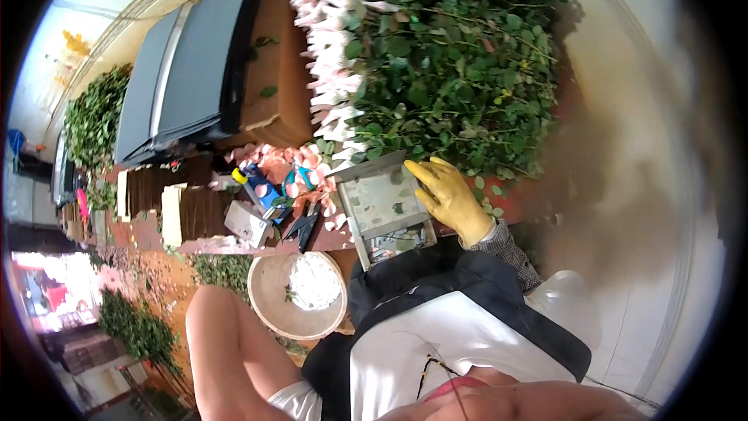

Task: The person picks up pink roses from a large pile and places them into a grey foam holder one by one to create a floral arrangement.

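Observation:
My right hand (pixel 452 199), in a yellow rubber glove, has its fingers apart at the right edge of a metal tray (pixel 374 199) with a raised back plate and a few leaves on it. I cannot tell whether it grips the tray. Beyond it lies a thick bed of leafy stems (pixel 460 70) with white and pink netted heads (pixel 323 47) along its left. Left of the tray are a black tool (pixel 304 226), a blue and yellow tool (pixel 265 191) and scattered pink petals. A bare bent limb shows at the lower left; my left hand is out of view.
A pale tub (pixel 269 304) with white bits stands below the table edge. Grey sheets (pixel 199 54) on a cardboard box, brown card stacks (pixel 199 214) and more foliage (pixel 93 117) occupy the left. A pale wall or floor (pixel 639 210) runs along the right.

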A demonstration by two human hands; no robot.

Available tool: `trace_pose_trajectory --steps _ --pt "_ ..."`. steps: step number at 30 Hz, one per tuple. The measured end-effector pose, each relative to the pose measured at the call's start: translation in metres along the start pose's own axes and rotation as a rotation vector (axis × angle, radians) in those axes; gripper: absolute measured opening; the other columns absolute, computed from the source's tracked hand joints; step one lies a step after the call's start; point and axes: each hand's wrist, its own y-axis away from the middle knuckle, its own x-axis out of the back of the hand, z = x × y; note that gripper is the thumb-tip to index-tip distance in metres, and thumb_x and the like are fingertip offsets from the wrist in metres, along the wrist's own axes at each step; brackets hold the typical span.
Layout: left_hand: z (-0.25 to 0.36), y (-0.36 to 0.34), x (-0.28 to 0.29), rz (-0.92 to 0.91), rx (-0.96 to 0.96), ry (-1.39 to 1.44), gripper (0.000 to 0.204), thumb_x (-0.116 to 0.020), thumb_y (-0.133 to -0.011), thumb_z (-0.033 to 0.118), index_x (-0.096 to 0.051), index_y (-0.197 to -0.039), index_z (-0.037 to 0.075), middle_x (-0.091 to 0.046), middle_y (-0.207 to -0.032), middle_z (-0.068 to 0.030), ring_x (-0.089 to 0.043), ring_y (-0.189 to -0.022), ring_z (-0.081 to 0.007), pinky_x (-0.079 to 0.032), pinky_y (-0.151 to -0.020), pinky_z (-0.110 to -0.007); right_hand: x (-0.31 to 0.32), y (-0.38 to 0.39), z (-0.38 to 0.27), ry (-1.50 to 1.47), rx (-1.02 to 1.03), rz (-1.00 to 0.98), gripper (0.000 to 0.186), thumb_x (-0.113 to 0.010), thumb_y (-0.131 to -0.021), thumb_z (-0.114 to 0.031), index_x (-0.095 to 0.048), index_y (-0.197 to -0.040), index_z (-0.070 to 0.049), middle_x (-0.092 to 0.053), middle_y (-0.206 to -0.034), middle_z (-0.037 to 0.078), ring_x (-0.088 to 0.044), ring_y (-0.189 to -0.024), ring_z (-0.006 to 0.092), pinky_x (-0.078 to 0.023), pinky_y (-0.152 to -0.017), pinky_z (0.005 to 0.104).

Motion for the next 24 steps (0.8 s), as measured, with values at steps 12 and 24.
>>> trace_pose_trajectory --steps 12,24 --pt "-0.084 0.179 0.136 -0.452 0.163 -1.201 0.037 -0.068 -0.082 0.021 -0.063 -0.117 0.008 -0.064 -0.114 -0.0106 -0.062 -0.104 -0.0237 -0.048 -0.087 -0.042 -0.082 0.018 -0.035 -0.003 -0.066 -0.059 0.037 -0.064 -0.085 -0.009 -0.062 -0.121 -0.004 -0.067 -0.101 0.019 -0.062 -0.097 0.0385 -0.049 -0.087 0.0457" --pt "-0.295 0.245 0.398 -0.773 0.76 -1.572 0.054 -0.054 -0.089 0.004 -0.043 -0.143 0.004 -0.05 -0.144 -0.011 -0.048 -0.133 -0.0266 -0.042 -0.106 -0.039 -0.09 0.01 -0.036 0.09 -0.25 -0.065 0.036 -0.061 -0.087 -0.005 -0.062 -0.124 -0.004 -0.069 -0.104 0.015 -0.062 -0.103 0.0365 -0.05 -0.088 0.044"
